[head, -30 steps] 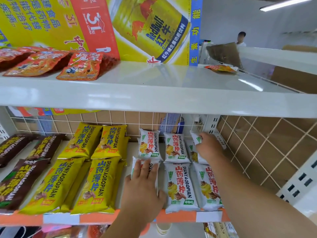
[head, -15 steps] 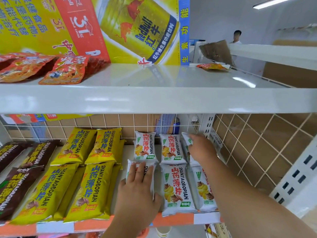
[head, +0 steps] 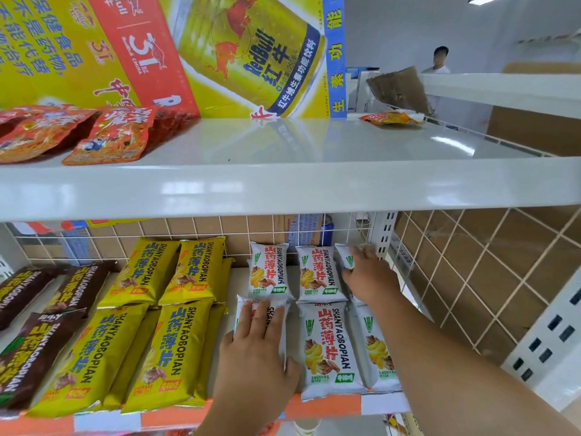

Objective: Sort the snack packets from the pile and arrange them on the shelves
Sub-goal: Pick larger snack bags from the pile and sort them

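On the lower shelf [head: 327, 407] lie rows of snack packets: brown ones [head: 34, 347] at the left, yellow ones [head: 169, 350] in the middle, white ones [head: 327, 347] at the right. My left hand [head: 257, 350] lies flat with straight fingers on the front-left white packet [head: 278, 313], covering most of it. My right hand [head: 367, 278] reaches to the back right corner and touches the rear-right white packet [head: 344, 258], fingers spread over it; whether they curl round it is hidden. Two more white packets [head: 267, 272] lie in the back row.
The upper shelf [head: 283, 184] holds red packets [head: 113, 136] at the left and one orange packet [head: 390, 118] at the back right. A wire grid [head: 471, 272] closes the back and right side. A person [head: 438, 59] stands far behind. A yellow poster [head: 245, 51] backs the top shelf.
Both hands stay on the same white packets; my right hand has shifted slightly toward the back right corner. The view has drifted a little to the right.
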`<act>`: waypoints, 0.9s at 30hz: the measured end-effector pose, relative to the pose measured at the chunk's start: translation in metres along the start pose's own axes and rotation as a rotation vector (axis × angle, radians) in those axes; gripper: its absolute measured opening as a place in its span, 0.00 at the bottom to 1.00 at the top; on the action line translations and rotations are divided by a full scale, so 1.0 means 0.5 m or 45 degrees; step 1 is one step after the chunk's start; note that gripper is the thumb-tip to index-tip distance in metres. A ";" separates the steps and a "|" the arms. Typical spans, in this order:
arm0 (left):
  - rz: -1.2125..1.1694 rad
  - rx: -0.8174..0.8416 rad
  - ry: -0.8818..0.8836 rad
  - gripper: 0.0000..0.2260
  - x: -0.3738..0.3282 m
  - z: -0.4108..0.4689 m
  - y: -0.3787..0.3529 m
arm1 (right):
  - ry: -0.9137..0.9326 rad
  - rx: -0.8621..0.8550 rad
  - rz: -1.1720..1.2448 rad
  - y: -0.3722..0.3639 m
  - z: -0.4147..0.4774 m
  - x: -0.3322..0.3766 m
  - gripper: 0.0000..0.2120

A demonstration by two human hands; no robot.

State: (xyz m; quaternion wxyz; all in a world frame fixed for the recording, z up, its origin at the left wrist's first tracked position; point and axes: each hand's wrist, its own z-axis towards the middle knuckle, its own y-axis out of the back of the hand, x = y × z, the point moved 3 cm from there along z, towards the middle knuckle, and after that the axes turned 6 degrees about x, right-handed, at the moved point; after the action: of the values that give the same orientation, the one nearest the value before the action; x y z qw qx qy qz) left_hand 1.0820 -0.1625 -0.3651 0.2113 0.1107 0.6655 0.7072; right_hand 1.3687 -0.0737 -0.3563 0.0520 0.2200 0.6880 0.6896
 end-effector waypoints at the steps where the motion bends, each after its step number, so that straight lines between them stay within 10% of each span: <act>1: 0.002 -0.004 -0.002 0.36 -0.001 0.000 0.000 | -0.004 0.017 -0.012 0.002 0.000 0.002 0.31; 27: -0.008 0.079 0.011 0.37 -0.005 0.009 0.042 | 0.034 -0.025 -0.105 0.069 -0.214 0.101 0.32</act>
State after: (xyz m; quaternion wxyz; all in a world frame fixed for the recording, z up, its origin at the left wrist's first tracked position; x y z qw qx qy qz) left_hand 1.0831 -0.1600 -0.3439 0.2072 0.1121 0.6885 0.6860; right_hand 1.2913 -0.1554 -0.3065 0.0735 0.1817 0.6903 0.6965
